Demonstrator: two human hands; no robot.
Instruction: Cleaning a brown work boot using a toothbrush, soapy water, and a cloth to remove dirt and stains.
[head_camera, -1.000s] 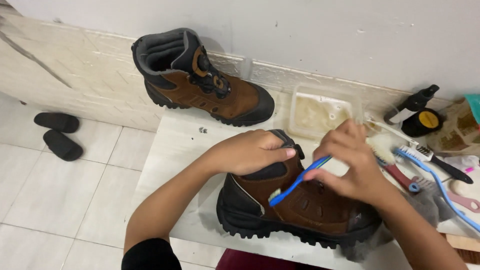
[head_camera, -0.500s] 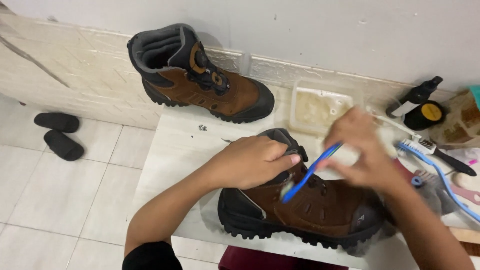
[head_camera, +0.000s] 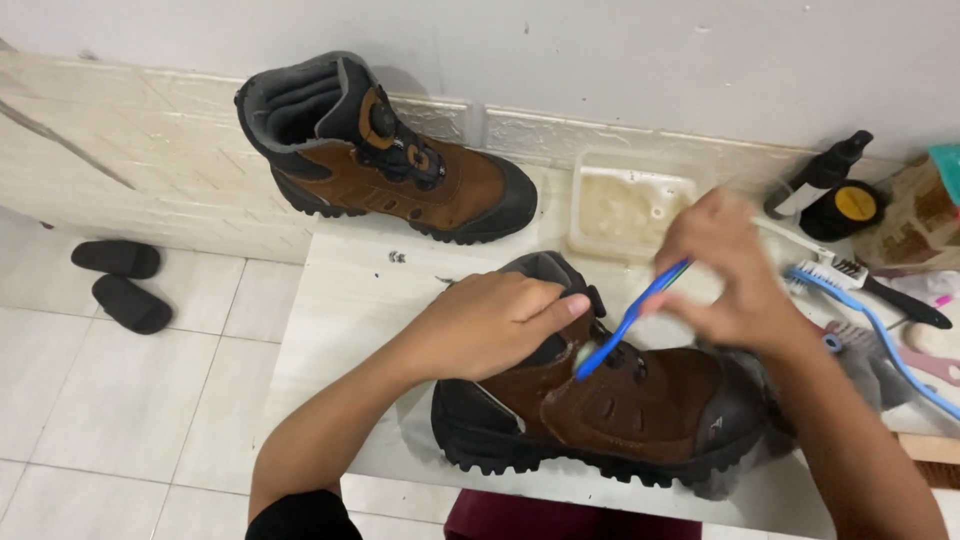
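A brown and black boot (head_camera: 640, 410) lies on the white table (head_camera: 350, 300) in front of me. My left hand (head_camera: 495, 320) grips its collar and holds it steady. My right hand (head_camera: 725, 275) holds a blue toothbrush (head_camera: 630, 318), whose foamy head touches the boot's tongue by the laces. A second matching boot (head_camera: 400, 165) stands upright at the back against the wall.
A clear plastic tub (head_camera: 630, 205) with soapy liquid sits behind the boot. To the right lie a blue-handled brush (head_camera: 870, 320), a black-handled brush (head_camera: 890, 290), a spray bottle (head_camera: 820, 175) and a round black tin (head_camera: 850, 208). Two black slippers (head_camera: 120, 280) lie on the tiled floor at left.
My right hand has moved the toothbrush up and down over the boot's tongue and now sits higher and further right. My left hand stays on the collar.
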